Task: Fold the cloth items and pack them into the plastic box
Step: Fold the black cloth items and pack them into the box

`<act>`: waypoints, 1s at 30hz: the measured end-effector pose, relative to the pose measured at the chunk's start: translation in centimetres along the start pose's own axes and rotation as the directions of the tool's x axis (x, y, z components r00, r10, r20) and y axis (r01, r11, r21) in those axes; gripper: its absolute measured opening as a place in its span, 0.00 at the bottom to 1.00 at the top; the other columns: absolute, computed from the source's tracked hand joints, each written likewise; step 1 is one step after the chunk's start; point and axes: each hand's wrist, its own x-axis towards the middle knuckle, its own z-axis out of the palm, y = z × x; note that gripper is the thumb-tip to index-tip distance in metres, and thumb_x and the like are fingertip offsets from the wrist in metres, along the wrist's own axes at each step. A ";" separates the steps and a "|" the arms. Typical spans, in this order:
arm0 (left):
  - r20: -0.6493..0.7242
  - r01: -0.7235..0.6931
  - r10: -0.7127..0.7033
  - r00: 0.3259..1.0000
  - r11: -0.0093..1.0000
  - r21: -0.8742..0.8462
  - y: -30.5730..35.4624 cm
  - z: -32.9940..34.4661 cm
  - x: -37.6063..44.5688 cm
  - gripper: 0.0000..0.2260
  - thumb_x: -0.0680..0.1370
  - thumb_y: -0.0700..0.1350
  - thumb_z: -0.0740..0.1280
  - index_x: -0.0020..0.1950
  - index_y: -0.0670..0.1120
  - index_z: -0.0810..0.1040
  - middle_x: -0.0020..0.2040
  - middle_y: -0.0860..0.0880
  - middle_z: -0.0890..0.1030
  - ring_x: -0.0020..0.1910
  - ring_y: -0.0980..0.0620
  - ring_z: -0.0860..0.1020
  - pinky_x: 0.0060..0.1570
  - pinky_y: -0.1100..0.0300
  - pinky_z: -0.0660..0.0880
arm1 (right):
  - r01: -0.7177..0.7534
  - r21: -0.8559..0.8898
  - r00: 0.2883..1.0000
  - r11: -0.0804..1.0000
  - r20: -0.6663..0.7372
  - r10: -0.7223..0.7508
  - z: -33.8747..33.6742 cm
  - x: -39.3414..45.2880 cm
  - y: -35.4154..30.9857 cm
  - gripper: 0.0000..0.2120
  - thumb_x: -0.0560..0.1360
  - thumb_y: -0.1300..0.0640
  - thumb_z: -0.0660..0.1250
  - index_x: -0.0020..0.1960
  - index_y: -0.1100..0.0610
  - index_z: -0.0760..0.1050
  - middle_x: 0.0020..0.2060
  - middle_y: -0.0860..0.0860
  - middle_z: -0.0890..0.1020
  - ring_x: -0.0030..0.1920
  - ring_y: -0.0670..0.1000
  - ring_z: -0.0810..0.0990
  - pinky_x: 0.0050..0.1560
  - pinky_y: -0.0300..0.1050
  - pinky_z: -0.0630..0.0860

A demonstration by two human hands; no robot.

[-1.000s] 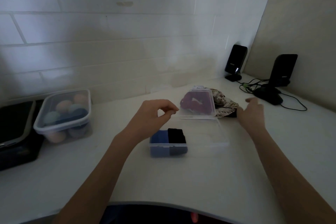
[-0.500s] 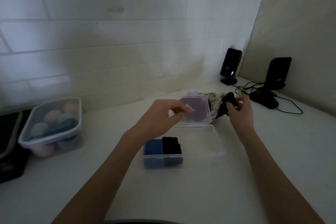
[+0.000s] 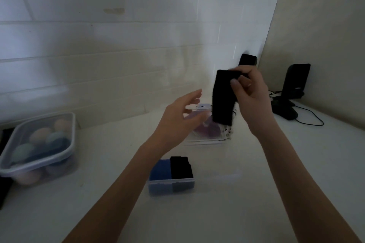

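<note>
My right hand (image 3: 249, 92) is raised above the table and pinches the top of a black cloth (image 3: 222, 100), which hangs down flat. My left hand (image 3: 180, 119) is open, fingers spread, just left of the hanging cloth and apart from it. A clear plastic box (image 3: 217, 178) stands on the white table in front of me; a folded blue cloth (image 3: 160, 169) and a folded black cloth (image 3: 180, 166) fill its left end. The box's clear lid (image 3: 205, 140) lies behind it, over a purple cloth (image 3: 207, 130), with a patterned cloth (image 3: 228, 131) at its right.
A lidded clear container (image 3: 37, 145) of pastel balls sits at the left, with a dark object (image 3: 4, 183) at the table's left edge. Two black speakers (image 3: 295, 81) and their cables stand at the back right by the walls.
My right hand has lifted the black cloth from the pile up into the air. My left hand has opened and moved up toward it. The camera has tilted and moved closer.
</note>
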 end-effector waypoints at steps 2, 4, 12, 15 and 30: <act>0.062 0.063 -0.054 0.997 0.987 -0.150 0.3 -0.1 0.1 0.21 0.73 0.49 0.71 0.65 0.51 0.74 0.59 0.55 0.79 0.58 0.60 0.78 0.55 0.65 0.75 | -0.092 0.122 0.995 0.988 0.045 0.087 0.9 0.1 0.0 0.10 0.79 0.67 0.58 0.51 0.54 0.70 0.34 0.43 0.83 0.38 0.43 0.82 0.39 0.40 0.80; 0.098 0.106 -0.084 0.992 0.965 -0.238 0.7 -0.4 0.1 0.12 0.75 0.43 0.68 0.58 0.52 0.77 0.50 0.59 0.83 0.50 0.64 0.81 0.48 0.69 0.76 | -0.151 0.169 0.988 0.974 0.060 0.142 2.0 0.1 0.2 0.10 0.79 0.66 0.59 0.50 0.52 0.70 0.34 0.45 0.84 0.37 0.45 0.82 0.38 0.43 0.80; 0.071 0.277 -0.270 0.960 0.890 -0.363 -0.7 -1.9 -0.1 0.02 0.73 0.40 0.70 0.45 0.43 0.80 0.38 0.49 0.85 0.39 0.54 0.83 0.42 0.61 0.80 | -0.258 0.259 0.964 0.931 0.129 0.231 4.6 -0.4 0.9 0.06 0.79 0.65 0.58 0.53 0.55 0.69 0.45 0.70 0.80 0.46 0.63 0.82 0.45 0.52 0.80; 0.037 0.244 -0.249 0.968 0.891 -0.382 -0.8 -1.9 -0.2 0.03 0.72 0.38 0.71 0.44 0.41 0.80 0.35 0.50 0.84 0.36 0.55 0.83 0.39 0.63 0.80 | -0.315 0.227 0.946 0.921 0.149 0.287 4.8 -0.5 0.9 0.07 0.79 0.60 0.59 0.57 0.56 0.70 0.43 0.59 0.83 0.43 0.51 0.84 0.44 0.46 0.81; 0.055 0.315 -0.318 0.947 0.877 -0.363 -0.8 -2.0 -0.8 0.03 0.75 0.39 0.68 0.45 0.46 0.80 0.34 0.51 0.85 0.35 0.55 0.83 0.35 0.63 0.78 | -0.443 0.228 0.880 0.867 0.295 0.372 3.8 -3.0 2.5 0.11 0.74 0.68 0.65 0.56 0.64 0.75 0.42 0.56 0.82 0.42 0.53 0.83 0.47 0.49 0.81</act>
